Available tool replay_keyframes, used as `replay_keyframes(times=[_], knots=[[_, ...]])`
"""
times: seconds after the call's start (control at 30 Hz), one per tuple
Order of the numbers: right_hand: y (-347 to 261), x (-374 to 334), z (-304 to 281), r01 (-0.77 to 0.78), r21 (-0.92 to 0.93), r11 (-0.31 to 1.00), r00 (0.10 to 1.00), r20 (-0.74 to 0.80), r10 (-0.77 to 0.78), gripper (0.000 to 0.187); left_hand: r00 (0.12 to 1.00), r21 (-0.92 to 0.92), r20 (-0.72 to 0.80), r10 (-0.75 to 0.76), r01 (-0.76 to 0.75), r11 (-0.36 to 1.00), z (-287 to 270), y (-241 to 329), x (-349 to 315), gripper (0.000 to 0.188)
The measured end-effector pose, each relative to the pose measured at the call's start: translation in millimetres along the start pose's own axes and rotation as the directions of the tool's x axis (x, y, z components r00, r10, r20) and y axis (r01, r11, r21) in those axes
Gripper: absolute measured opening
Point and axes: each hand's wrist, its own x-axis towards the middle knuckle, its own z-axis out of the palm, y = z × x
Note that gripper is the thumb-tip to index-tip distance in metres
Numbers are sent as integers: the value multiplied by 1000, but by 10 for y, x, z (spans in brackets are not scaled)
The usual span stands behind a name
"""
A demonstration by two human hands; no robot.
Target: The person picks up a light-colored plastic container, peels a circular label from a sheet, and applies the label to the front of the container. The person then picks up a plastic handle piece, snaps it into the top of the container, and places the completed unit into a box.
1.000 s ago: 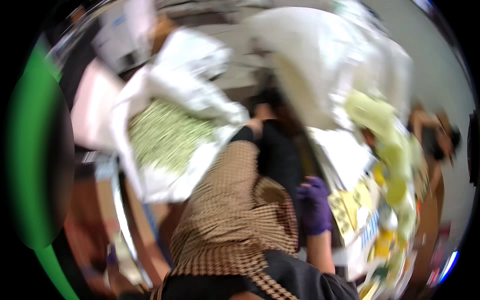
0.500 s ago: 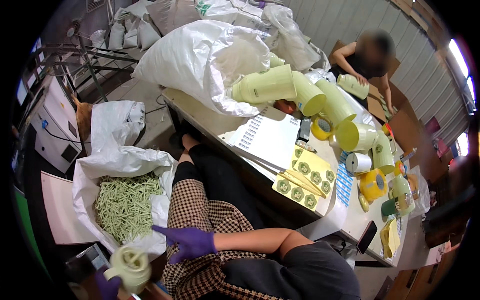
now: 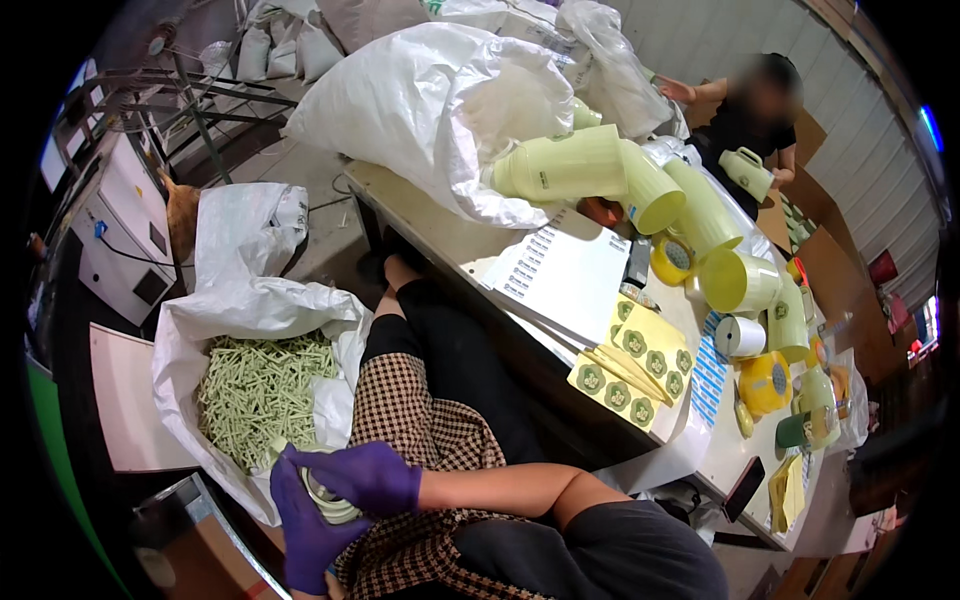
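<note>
Low in front of me, my left hand (image 3: 305,530), in a purple glove, wraps round the side of a pale green jug (image 3: 335,507). My right hand (image 3: 370,478), gloved in purple too, is closed over the jug's upper part. Between them the gloves cover most of the jug, and what the right fingertips touch is hidden. Just beyond both hands, a white woven sack (image 3: 190,325) stands with its mouth spread, holding a heap of small pale green pegs (image 3: 262,395).
On the table (image 3: 400,205) lie a large white sack (image 3: 390,100), pale green jug bodies (image 3: 580,165), white label sheets (image 3: 560,270), yellow sticker sheets (image 3: 640,360), tape rolls (image 3: 765,383) and a phone (image 3: 743,488). A co-worker (image 3: 745,125) holds a green jug (image 3: 747,172) beside an open carton.
My left hand has brought the jug right and up, near the sack's edge. My right hand has come down onto it. Across the table the co-worker has lifted a jug and raised an arm.
</note>
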Motion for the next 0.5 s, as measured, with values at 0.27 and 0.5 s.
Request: replay_keyframes(times=[0.27, 0.5], knots=[[-265, 422, -341, -360, 526, 770, 914, 34, 404, 85, 938, -443, -306, -164, 12, 897, 10, 268, 345, 119], [-16, -486, -205, 158, 17, 987, 982, -111, -155, 69, 910, -335, -383, -160, 25, 942, 233, 36, 345, 96]])
